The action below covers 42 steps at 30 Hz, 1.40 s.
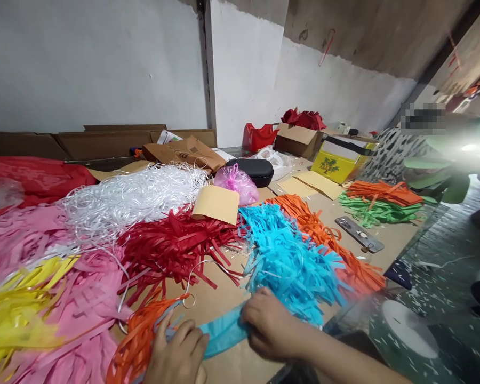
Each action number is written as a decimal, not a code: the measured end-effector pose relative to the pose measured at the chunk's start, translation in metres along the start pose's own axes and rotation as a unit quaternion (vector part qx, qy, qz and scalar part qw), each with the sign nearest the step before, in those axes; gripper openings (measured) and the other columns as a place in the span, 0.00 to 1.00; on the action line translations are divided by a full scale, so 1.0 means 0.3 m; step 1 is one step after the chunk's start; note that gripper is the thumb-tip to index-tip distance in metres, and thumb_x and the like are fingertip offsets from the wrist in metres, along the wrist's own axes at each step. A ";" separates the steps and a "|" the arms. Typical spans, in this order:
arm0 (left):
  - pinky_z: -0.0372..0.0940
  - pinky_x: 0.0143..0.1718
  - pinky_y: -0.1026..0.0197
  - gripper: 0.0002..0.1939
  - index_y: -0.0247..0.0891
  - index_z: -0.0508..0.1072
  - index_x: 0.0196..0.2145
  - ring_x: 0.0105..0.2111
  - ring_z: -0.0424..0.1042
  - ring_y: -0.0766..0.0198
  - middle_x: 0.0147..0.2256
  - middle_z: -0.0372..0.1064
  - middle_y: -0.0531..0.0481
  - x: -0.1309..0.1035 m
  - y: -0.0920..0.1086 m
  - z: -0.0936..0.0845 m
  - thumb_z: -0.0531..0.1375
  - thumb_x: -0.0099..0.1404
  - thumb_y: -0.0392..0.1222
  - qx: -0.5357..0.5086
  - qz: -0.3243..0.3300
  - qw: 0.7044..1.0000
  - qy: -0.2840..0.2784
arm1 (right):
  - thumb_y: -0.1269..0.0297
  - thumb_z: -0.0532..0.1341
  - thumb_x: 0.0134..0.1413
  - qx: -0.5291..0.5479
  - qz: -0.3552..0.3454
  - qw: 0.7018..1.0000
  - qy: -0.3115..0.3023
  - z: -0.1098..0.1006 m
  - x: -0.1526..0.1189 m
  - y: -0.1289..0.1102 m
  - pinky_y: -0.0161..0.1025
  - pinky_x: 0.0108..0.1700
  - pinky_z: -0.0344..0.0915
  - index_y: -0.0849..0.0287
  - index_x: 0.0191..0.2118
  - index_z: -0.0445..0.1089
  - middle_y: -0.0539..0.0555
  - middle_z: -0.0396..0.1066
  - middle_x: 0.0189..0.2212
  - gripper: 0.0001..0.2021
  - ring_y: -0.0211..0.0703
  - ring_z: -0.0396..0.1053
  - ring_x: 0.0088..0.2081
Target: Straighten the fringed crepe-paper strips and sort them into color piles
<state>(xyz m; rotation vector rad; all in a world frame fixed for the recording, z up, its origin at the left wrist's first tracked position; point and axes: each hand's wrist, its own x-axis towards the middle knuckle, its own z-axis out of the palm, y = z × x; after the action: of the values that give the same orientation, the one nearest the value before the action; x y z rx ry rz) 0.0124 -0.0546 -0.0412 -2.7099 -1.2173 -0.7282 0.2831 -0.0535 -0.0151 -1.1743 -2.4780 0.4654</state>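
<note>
While both hands pinch it, the blue strip (224, 330) lies stretched flat on the cardboard (220, 298) at the near edge, left hand (180, 354) closed on one end, right hand (270, 325) on the other, seemingly to keep it taut. Blue fringe (288, 261) lies just behind, orange fringe (138, 336) beside the left hand.

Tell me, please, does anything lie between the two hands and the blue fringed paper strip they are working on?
Nothing visible: the left hand and right hand both grip the blue paper strip directly, and the orange fringe lies beside the left hand.
</note>
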 end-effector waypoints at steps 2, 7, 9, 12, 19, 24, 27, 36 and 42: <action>0.42 0.65 0.39 0.10 0.43 0.81 0.36 0.42 0.74 0.53 0.33 0.80 0.52 0.014 0.014 -0.016 0.64 0.54 0.42 0.017 -0.020 0.999 -0.022 | 0.73 0.56 0.48 0.030 0.021 0.999 -0.013 -0.018 0.010 -0.002 0.45 0.50 0.59 0.58 0.44 0.70 0.54 0.76 0.37 0.15 0.46 0.71 0.40; 0.44 0.65 0.37 0.06 0.41 0.80 0.32 0.40 0.74 0.54 0.30 0.78 0.52 0.038 0.032 -0.029 0.66 0.55 0.40 0.028 -0.023 0.999 -0.039 | 0.65 0.61 0.44 -0.076 -0.010 0.995 -0.059 -0.034 0.020 -0.018 0.50 0.51 0.56 0.59 0.43 0.69 0.58 0.74 0.39 0.16 0.52 0.69 0.41; 0.45 0.64 0.37 0.03 0.42 0.79 0.30 0.39 0.74 0.55 0.29 0.77 0.54 0.041 0.029 -0.031 0.66 0.54 0.37 0.008 -0.034 0.999 -0.034 | 0.66 0.60 0.50 -0.106 0.013 0.992 -0.063 -0.032 0.022 -0.021 0.49 0.50 0.56 0.60 0.43 0.69 0.57 0.74 0.38 0.12 0.50 0.69 0.40; 0.45 0.64 0.35 0.04 0.43 0.79 0.30 0.40 0.75 0.53 0.30 0.78 0.54 0.037 0.027 -0.033 0.66 0.55 0.42 -0.001 -0.042 0.998 -0.043 | 0.64 0.62 0.54 -0.125 0.012 0.991 -0.036 -0.024 0.019 -0.028 0.49 0.48 0.55 0.59 0.45 0.69 0.57 0.74 0.39 0.12 0.50 0.68 0.41; 0.33 0.68 0.30 0.17 0.36 0.82 0.36 0.44 0.76 0.48 0.32 0.78 0.44 0.017 0.058 -0.022 0.60 0.66 0.51 0.099 -0.008 0.994 -0.052 | 0.64 0.62 0.58 -0.124 -0.066 0.988 0.057 0.037 0.001 -0.071 0.56 0.59 0.47 0.58 0.55 0.66 0.58 0.74 0.53 0.19 0.52 0.65 0.53; 0.31 0.68 0.30 0.14 0.42 0.82 0.43 0.46 0.76 0.48 0.35 0.80 0.46 0.009 0.069 -0.020 0.61 0.68 0.50 0.113 -0.006 0.993 -0.045 | 0.73 0.54 0.67 -0.166 -0.082 0.973 0.142 0.106 -0.003 -0.079 0.52 0.53 0.54 0.59 0.44 0.70 0.55 0.78 0.43 0.08 0.48 0.68 0.46; 0.27 0.69 0.33 0.13 0.45 0.83 0.43 0.46 0.76 0.49 0.35 0.81 0.48 -0.004 0.064 -0.007 0.65 0.64 0.52 0.106 -0.013 0.994 -0.037 | 0.73 0.54 0.67 -0.173 -0.098 0.967 0.158 0.133 -0.019 -0.078 0.51 0.50 0.55 0.60 0.47 0.71 0.56 0.77 0.42 0.09 0.49 0.67 0.45; 0.31 0.70 0.40 0.11 0.46 0.82 0.44 0.47 0.75 0.53 0.40 0.82 0.50 -0.068 -0.004 0.027 0.61 0.67 0.42 0.066 0.007 0.998 -0.011 | 0.63 0.63 0.65 -0.084 -0.024 0.984 0.156 0.124 -0.052 -0.017 0.46 0.42 0.53 0.55 0.37 0.72 0.49 0.77 0.33 0.04 0.43 0.68 0.35; 0.48 0.61 0.46 0.14 0.46 0.79 0.45 0.41 0.76 0.54 0.41 0.82 0.50 0.024 0.004 -0.042 0.59 0.69 0.53 0.058 0.060 0.995 0.052 | 0.68 0.59 0.65 -0.123 -0.030 0.980 0.152 0.090 -0.047 -0.040 0.46 0.43 0.53 0.56 0.39 0.71 0.50 0.77 0.34 0.04 0.44 0.67 0.36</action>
<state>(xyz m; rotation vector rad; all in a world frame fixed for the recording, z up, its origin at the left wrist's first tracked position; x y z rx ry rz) 0.0125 -0.0539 -0.0266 -2.5895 -1.0314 -0.7493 0.2712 -0.0756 -0.0362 -1.1576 -2.3390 -0.0412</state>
